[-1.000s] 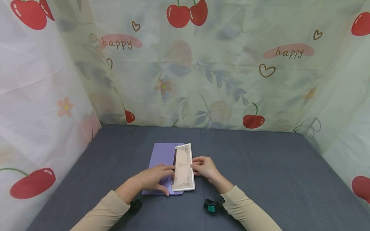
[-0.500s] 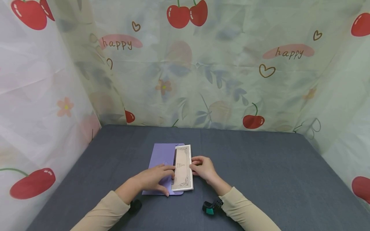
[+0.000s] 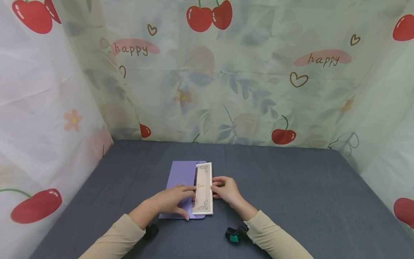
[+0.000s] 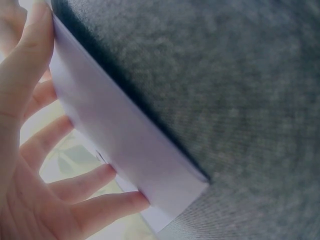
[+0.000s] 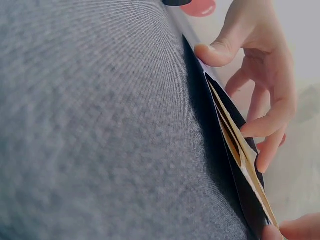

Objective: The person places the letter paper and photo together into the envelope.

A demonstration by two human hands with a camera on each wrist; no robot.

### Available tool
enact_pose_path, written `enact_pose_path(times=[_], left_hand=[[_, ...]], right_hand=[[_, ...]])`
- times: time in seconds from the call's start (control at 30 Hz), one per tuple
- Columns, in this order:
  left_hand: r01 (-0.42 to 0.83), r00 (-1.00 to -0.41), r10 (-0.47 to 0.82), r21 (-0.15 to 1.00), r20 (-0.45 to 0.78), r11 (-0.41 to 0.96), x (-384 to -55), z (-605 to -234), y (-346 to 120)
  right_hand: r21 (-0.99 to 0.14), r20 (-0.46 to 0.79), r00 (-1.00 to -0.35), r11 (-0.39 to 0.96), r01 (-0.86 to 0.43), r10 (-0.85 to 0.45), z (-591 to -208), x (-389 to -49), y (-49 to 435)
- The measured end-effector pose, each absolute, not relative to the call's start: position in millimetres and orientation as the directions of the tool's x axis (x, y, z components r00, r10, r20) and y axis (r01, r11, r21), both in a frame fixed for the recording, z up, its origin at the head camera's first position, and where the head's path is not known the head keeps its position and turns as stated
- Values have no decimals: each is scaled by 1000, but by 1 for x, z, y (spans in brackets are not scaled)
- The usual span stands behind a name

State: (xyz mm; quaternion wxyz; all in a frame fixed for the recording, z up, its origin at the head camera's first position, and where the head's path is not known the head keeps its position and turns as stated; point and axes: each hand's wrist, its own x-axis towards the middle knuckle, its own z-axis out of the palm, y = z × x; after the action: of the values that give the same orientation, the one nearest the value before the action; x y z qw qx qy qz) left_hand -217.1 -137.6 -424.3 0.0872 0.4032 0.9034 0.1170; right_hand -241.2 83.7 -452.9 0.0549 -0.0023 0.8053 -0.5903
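A purple envelope (image 3: 182, 172) lies flat on the table, its dark-lined opening facing right. Partly inside it is a cream card (image 3: 203, 187) with a white border and dark ornamental corners; its left part is hidden in the envelope. My left hand (image 3: 174, 198) rests on the envelope, fingers spread, with fingertips at the opening's lip and thumb by the near edge. At the card's right edge my right hand (image 3: 228, 189) pinches it between thumb and fingers. Folded layers of the card (image 5: 240, 150) show between the envelope's sides in the right wrist view.
A dark grey cloth covers the table (image 3: 291, 187). Behind and at both sides hangs a curtain (image 3: 223, 90) printed with cherries. Dark wrist devices, one with a green part (image 3: 233, 238), sit under the sleeves.
My right hand has slid the card left, so less of it sticks out of the envelope. My left hand and the envelope have stayed put.
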Motion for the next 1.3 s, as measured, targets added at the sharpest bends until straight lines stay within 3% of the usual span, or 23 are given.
enact_pose_path(times=[1.3], left_hand=[[704, -659, 749, 290, -71, 648, -217, -423, -138]], right_hand=[[-963, -26, -995, 269, 1, -92, -456, -239, 74]])
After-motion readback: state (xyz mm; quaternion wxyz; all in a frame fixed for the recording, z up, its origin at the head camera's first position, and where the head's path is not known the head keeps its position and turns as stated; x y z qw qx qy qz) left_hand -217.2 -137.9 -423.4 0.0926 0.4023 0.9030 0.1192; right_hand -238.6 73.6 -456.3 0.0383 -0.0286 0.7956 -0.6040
